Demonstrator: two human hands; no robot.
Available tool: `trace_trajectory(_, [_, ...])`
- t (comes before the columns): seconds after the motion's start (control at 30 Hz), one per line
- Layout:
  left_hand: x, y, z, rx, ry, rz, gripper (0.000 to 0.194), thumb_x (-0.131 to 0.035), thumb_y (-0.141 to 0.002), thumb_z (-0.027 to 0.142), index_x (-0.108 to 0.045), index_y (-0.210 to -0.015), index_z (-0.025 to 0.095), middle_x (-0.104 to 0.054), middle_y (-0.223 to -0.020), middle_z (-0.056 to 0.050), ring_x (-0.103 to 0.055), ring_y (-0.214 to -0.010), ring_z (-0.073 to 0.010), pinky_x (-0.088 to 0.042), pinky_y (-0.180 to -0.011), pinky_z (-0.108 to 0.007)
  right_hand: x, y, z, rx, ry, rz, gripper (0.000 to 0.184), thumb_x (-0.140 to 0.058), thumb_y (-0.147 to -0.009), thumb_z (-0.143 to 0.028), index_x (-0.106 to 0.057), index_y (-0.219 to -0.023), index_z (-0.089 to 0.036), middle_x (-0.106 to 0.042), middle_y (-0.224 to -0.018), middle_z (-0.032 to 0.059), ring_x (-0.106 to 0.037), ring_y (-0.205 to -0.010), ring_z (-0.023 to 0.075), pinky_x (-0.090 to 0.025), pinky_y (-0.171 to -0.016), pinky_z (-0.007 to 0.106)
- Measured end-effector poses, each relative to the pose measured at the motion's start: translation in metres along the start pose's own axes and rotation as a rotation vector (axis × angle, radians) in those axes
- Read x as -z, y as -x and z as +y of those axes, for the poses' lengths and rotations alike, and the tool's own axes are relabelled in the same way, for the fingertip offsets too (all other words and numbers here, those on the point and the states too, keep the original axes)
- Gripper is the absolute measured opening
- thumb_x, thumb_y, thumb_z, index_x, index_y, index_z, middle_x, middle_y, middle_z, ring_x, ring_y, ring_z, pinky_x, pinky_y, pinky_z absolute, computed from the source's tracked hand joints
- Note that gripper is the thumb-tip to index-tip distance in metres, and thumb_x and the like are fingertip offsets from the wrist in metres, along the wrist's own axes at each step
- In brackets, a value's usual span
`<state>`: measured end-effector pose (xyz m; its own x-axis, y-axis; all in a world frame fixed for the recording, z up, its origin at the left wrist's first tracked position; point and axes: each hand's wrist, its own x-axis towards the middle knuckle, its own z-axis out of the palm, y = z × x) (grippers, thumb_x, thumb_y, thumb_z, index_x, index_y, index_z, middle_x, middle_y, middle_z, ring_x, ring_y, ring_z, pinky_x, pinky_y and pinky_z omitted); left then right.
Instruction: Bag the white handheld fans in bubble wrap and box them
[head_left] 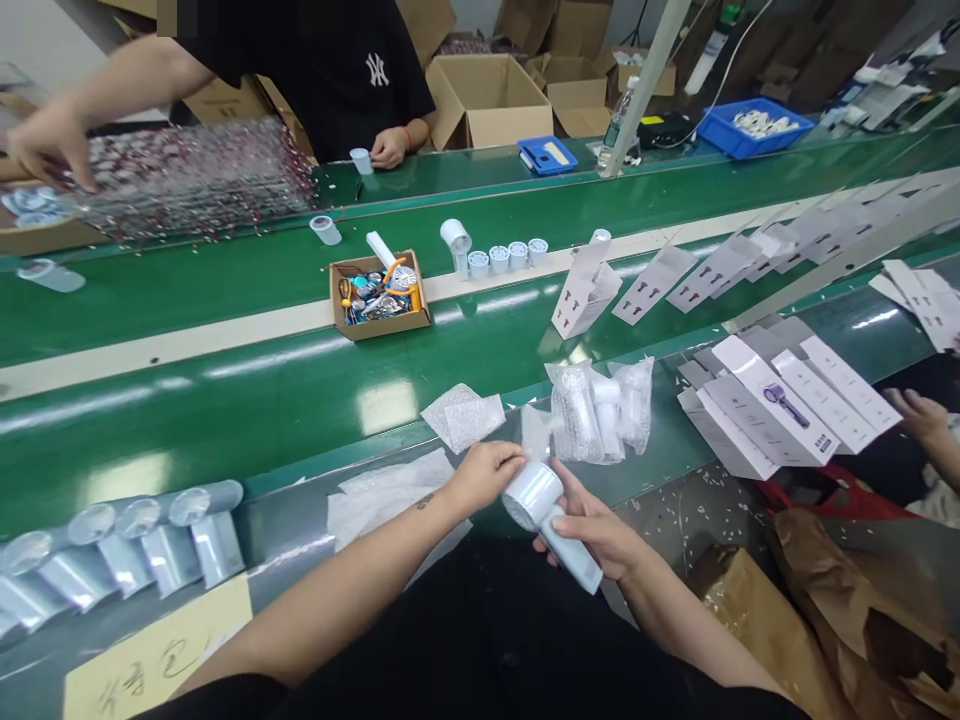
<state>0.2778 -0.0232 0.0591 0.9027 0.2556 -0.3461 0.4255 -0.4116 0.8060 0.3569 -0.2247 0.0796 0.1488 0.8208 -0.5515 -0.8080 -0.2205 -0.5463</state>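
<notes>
My right hand (589,520) is wrapped round the handle of a pale blue handheld fan (534,495), its round head tilted up towards my left. At the rim of that head is my left hand (486,475), thumb and fingers pressed together; what they pinch, if anything, I cannot make out. Just beyond the fingertips shows a translucent plastic bag (535,430). Several bubble-wrapped fans (576,412) lie beyond my right hand. Flat bubble bags (465,417) and white sheets of packing (394,490) rest beyond and beside my left forearm.
Pale blue fans (139,535) stand in a row at left, near a yellow paper (161,655). White cartons (787,400) lie at right, near another person's hand (919,415). Across the green conveyor (285,395), a tool box (380,295) sits before a person in black (330,80).
</notes>
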Motion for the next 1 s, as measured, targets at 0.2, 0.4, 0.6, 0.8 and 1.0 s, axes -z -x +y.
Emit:
trace_trajectory(0.2, [0.018,0.023,0.016,0.126,0.357,0.182,0.031,-0.053,-0.08,0.043,-0.06,-0.068,0.016,-0.055,-0.059,0.002,-0.047,-0.055,-0.011,-0.036,-0.053,-0.022,-0.01,-0.005,-0.016,-0.025,0.177,0.182,0.049,-0.077,-0.072,-0.032,-0.058,-0.116,-0.021,-0.063,-0.09,0.002,-0.066,-0.069,0.0155,-0.054,-0.053,0.024])
trace_trajectory(0.4, [0.009,0.016,0.03,0.216,0.121,0.34,0.029,-0.064,-0.071,0.044,-0.059,-0.06,0.017,-0.054,-0.055,0.003,-0.048,-0.057,-0.012,-0.035,-0.057,-0.023,0.0,0.009,-0.02,-0.072,0.042,-0.154,0.085,-0.084,-0.063,-0.031,-0.041,-0.136,-0.027,-0.066,-0.095,0.0045,-0.069,-0.067,0.0194,-0.054,-0.051,0.026])
trace_trajectory(0.6, [0.02,0.009,0.032,0.259,0.563,-0.062,0.021,-0.056,-0.073,0.033,-0.066,-0.073,0.013,-0.059,-0.061,0.001,-0.049,-0.054,-0.011,-0.038,-0.055,-0.023,-0.005,-0.017,-0.016,-0.135,0.12,-0.128,0.063,-0.085,-0.06,-0.028,-0.058,-0.116,-0.019,-0.067,-0.089,0.0042,-0.069,-0.07,0.0192,-0.054,-0.055,0.026])
trace_trajectory(0.8, [0.028,0.029,0.033,-0.114,-0.094,0.063,0.025,-0.053,-0.081,0.017,-0.067,-0.101,0.014,-0.066,-0.081,-0.004,-0.06,-0.072,-0.0154,-0.047,-0.069,-0.026,-0.002,-0.016,-0.014,-0.05,0.324,0.19,0.045,-0.084,-0.062,-0.037,-0.058,-0.094,-0.019,-0.065,-0.083,-0.0003,-0.065,-0.067,0.0148,-0.052,-0.057,0.025])
trace_trajectory(1.0, [0.004,0.048,0.025,-0.721,-0.607,0.33,0.022,-0.041,-0.092,0.014,-0.061,-0.1,0.012,-0.064,-0.082,-0.008,-0.059,-0.077,-0.0182,-0.051,-0.074,-0.031,-0.016,-0.014,-0.007,-0.014,0.203,0.288,0.057,-0.083,-0.062,-0.039,-0.048,-0.103,-0.022,-0.064,-0.081,-0.0026,-0.068,-0.065,0.0196,-0.052,-0.05,0.028])
